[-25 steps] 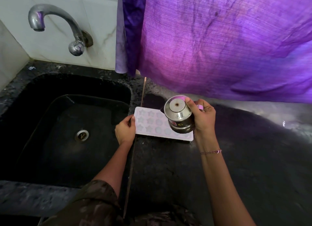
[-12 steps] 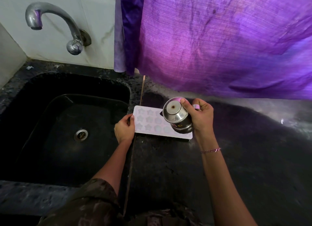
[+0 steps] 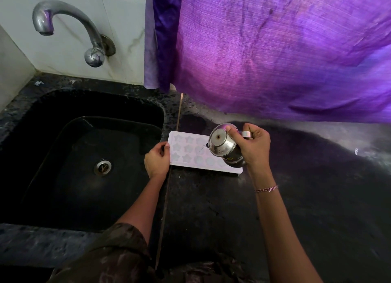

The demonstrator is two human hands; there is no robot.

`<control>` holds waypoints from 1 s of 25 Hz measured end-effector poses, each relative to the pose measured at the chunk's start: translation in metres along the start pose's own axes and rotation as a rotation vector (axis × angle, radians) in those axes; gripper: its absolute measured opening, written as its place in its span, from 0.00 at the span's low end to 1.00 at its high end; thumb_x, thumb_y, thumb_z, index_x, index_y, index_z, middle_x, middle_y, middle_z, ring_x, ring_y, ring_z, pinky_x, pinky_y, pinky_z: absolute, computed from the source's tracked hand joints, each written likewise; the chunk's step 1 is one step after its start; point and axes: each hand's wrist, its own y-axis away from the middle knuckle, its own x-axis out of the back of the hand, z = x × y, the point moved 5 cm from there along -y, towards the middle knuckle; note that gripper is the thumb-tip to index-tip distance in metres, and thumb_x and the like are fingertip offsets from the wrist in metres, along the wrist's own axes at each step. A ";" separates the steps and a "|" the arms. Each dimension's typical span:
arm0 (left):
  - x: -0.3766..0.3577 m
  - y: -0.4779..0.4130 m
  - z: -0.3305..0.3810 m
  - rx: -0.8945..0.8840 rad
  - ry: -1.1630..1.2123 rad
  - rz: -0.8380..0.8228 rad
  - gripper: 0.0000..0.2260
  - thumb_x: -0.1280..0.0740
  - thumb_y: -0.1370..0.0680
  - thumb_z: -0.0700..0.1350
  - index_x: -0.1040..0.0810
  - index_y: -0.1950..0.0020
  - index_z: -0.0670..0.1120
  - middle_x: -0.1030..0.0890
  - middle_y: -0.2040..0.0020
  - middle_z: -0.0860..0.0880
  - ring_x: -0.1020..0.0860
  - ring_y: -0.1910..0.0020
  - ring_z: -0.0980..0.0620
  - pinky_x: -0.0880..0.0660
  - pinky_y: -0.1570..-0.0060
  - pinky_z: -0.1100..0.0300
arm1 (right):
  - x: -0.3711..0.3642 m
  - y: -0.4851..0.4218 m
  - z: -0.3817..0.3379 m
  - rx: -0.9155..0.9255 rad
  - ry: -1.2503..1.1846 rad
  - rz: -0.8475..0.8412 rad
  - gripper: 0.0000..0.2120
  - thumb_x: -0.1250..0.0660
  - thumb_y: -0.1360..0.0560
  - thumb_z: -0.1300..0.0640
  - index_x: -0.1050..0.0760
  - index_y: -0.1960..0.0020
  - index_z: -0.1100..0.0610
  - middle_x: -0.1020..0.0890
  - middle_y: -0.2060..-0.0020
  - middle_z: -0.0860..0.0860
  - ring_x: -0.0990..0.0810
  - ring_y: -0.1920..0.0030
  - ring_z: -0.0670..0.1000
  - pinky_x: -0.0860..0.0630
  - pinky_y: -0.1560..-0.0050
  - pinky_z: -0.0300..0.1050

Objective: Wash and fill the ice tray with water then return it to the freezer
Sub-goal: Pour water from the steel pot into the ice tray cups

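My left hand pinched the short end of the ice tray, thumb on top at its nine o'clock edge. The white tray lay flat on the dark counter, just beside the black sink, with star and round moulds facing up. My right hand was wrapped tight round a steel cup and held it over the tray's three o'clock end. The cup was tipped hard, its base turned up at me and its mouth down toward the moulds. Whether water was running out, I couldn't tell. A ring showed on that hand and a bracelet on the wrist. The tap sat at ten o'clock, and a purple cloth hung from twelve round to two.
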 end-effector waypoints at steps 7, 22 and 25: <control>-0.001 -0.001 -0.002 -0.005 -0.003 0.001 0.09 0.35 0.22 0.47 0.17 0.48 0.46 0.24 0.70 0.49 0.25 0.68 0.50 0.31 0.65 0.60 | 0.002 0.001 -0.004 0.030 0.052 0.012 0.27 0.25 0.32 0.58 0.42 0.75 0.52 0.38 0.81 0.43 0.42 0.73 0.43 0.40 0.71 0.37; -0.002 -0.002 -0.003 0.001 0.010 -0.002 0.09 0.35 0.23 0.47 0.17 0.48 0.47 0.21 0.66 0.48 0.23 0.65 0.51 0.31 0.63 0.61 | 0.013 0.000 -0.004 -0.017 -0.121 0.059 0.27 0.25 0.32 0.60 0.42 0.75 0.50 0.39 0.78 0.43 0.42 0.72 0.45 0.41 0.70 0.40; -0.003 -0.002 -0.004 0.004 0.020 -0.001 0.09 0.35 0.23 0.48 0.17 0.48 0.47 0.19 0.65 0.47 0.22 0.65 0.50 0.27 0.63 0.58 | 0.015 -0.002 -0.004 -0.026 -0.154 0.070 0.26 0.25 0.31 0.61 0.42 0.74 0.51 0.38 0.78 0.44 0.41 0.72 0.45 0.39 0.71 0.39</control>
